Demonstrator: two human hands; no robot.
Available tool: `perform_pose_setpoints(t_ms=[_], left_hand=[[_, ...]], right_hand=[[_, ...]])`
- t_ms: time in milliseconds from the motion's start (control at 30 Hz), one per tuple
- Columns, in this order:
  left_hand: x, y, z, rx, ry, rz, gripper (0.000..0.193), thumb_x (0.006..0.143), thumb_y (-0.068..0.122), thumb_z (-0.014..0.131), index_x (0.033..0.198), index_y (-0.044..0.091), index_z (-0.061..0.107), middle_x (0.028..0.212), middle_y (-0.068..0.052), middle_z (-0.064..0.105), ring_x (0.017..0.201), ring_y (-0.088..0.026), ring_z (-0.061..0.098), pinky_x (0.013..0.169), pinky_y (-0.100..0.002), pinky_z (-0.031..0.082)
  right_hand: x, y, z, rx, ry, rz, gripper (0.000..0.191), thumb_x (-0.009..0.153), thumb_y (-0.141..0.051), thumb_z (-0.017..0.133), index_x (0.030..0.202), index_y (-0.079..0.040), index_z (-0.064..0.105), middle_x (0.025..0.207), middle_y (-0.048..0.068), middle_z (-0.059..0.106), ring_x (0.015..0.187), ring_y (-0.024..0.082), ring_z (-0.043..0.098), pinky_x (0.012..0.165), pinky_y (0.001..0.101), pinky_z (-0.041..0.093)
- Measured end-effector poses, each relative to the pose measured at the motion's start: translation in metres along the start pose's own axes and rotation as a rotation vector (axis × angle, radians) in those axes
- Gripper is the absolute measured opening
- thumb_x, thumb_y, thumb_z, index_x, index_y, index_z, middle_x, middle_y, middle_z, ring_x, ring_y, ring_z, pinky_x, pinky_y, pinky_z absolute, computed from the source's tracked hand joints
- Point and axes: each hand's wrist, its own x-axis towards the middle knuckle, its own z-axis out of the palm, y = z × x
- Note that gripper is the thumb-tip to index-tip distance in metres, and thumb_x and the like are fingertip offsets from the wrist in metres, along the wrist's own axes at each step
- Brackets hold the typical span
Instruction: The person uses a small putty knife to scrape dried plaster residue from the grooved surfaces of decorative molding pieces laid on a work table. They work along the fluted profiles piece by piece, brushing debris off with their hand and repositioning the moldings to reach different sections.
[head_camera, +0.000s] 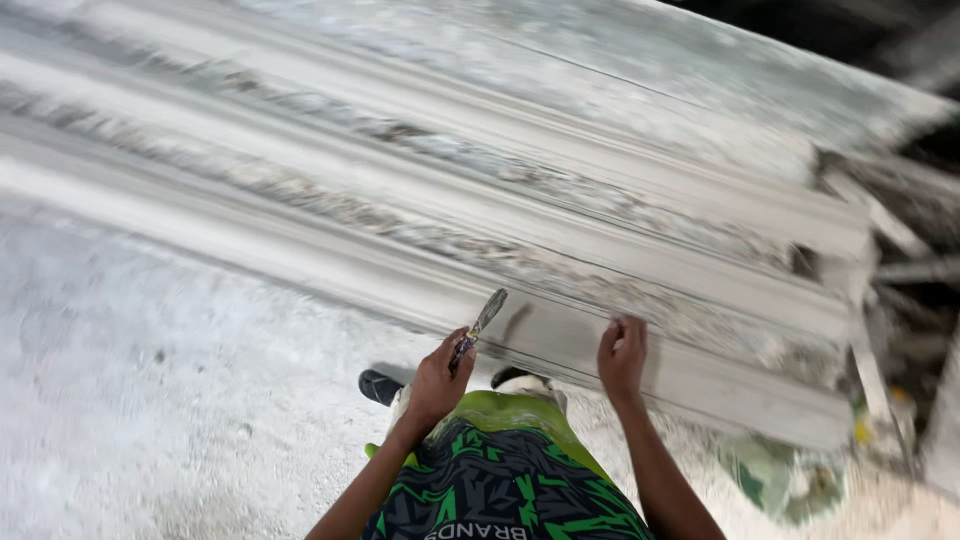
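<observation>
Working on the long white plaster moulding (560, 250).
I see my left hand (437, 378) gripping a thin dark-handled scraper blade (480, 325); my right hand (622, 356) rests loosely curled, holding nothing, on the moulding's lower face.

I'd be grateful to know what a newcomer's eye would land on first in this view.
Long white plaster mouldings run slantwise across the dusty floor, filling the upper frame. At the bottom centre, the left hand grips a narrow blade tool near the closest moulding's edge, while the right hand rests on that moulding.
</observation>
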Motion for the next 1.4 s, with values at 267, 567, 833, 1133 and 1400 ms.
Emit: perform_pose_setpoints(t_ms=[267, 567, 833, 1133, 1400], left_hand=[[-0.082, -0.133, -0.206, -0.022, 0.407, -0.053, 0.045, 0.098, 0.021, 0.063, 0.137, 0.000, 0.057, 0.074, -0.010, 0.069, 0.058, -0.015, 0.063, 0.052, -0.032, 0.049], [-0.115, -0.232, -0.397, -0.116, 0.879, -0.214, 0.041, 0.104, 0.018, 0.062, 0.141, 0.003, 0.056, 0.081, -0.009, 0.070, 0.066, -0.011, 0.062, 0.057, -0.029, 0.051], [-0.031, -0.286, -0.490, -0.400, 0.822, -0.331, 0.052, 0.102, 0.024, 0.058, 0.149, 0.005, 0.047, 0.084, -0.009, 0.070, 0.062, -0.011, 0.060, 0.056, -0.031, 0.051], [0.093, -0.293, -0.677, -0.345, 0.803, -0.271, 0.043, 0.108, 0.028, 0.047, 0.142, 0.003, 0.052, 0.094, -0.010, 0.076, 0.066, -0.012, 0.062, 0.062, -0.030, 0.054], [0.210, -0.289, -0.780, -0.223, 0.615, 0.058, 0.032, 0.103, 0.011, 0.050, 0.132, -0.001, 0.058, 0.111, -0.019, 0.073, 0.098, -0.029, 0.072, 0.086, -0.042, 0.057]], right_hand=[[-0.011, -0.216, 0.201, 0.447, -0.441, -0.018, 0.018, 0.104, -0.014, 0.060, 0.114, -0.001, 0.067, 0.087, 0.009, 0.069, 0.064, 0.012, 0.065, 0.059, 0.0283, 0.053], [-0.011, -0.378, 0.377, 0.392, -0.575, -0.105, 0.025, 0.104, -0.019, 0.063, 0.090, 0.001, 0.065, 0.057, 0.002, 0.049, 0.052, 0.008, 0.040, 0.049, 0.0287, 0.036], [0.038, -0.499, 0.507, 0.527, -0.660, -0.315, 0.023, 0.107, -0.020, 0.057, 0.102, -0.002, 0.070, 0.094, 0.009, 0.063, 0.069, 0.010, 0.058, 0.060, 0.0296, 0.047], [0.102, -0.652, 0.654, 0.665, -1.126, -0.264, 0.036, 0.105, -0.027, 0.055, 0.135, -0.007, 0.054, 0.126, 0.014, 0.065, 0.104, 0.023, 0.071, 0.087, 0.0353, 0.058], [0.125, -0.752, 0.744, 0.650, -1.463, 0.298, 0.070, 0.102, -0.041, 0.043, 0.162, -0.021, 0.013, 0.107, 0.012, 0.064, 0.068, 0.016, 0.068, 0.059, 0.0303, 0.057]])
